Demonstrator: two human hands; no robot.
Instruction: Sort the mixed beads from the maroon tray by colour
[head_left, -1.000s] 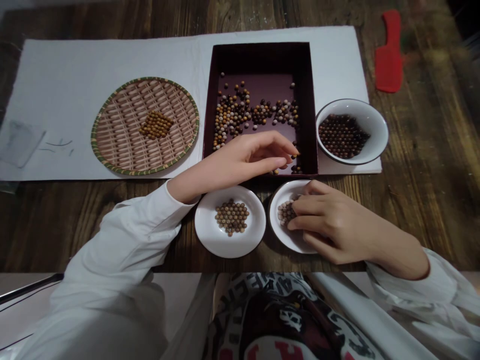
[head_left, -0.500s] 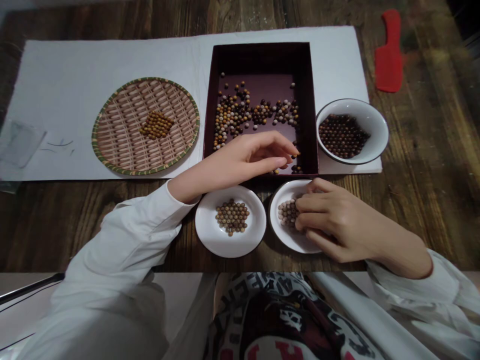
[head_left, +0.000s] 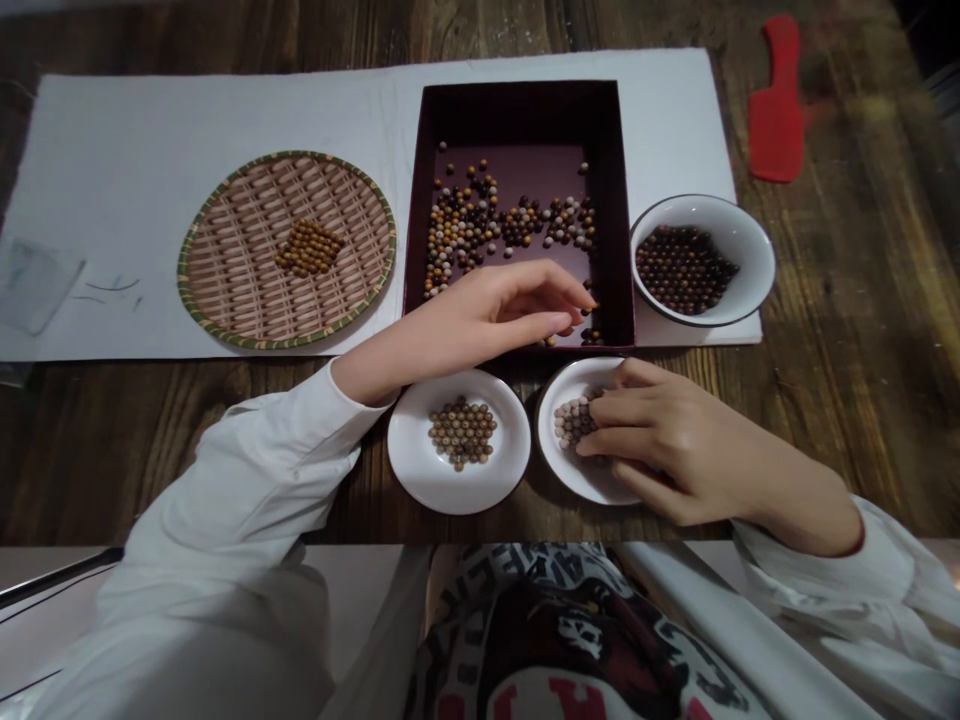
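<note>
"Right hand (head_left: 664,440) fingertips have slid farther left over the pale beads (head_left: 568,425) on the right plate (head_left: 574,476). Anything else?"

"Left hand (head_left: 510,305) hasn't moved: loosely curved over the box's (head_left: 517,160) near right corner, thumb apart from forefinger."

"Is either gripping a bead?"

"Can't tell. The right's fingers are bent down among the pale ones, tips partly hidden."

"Meaning?"

"Probably only the right is working, at that plate, by the table's (head_left: 847,330) near edge. Mixed beads (head_left: 461,230) lie in the box."
</note>
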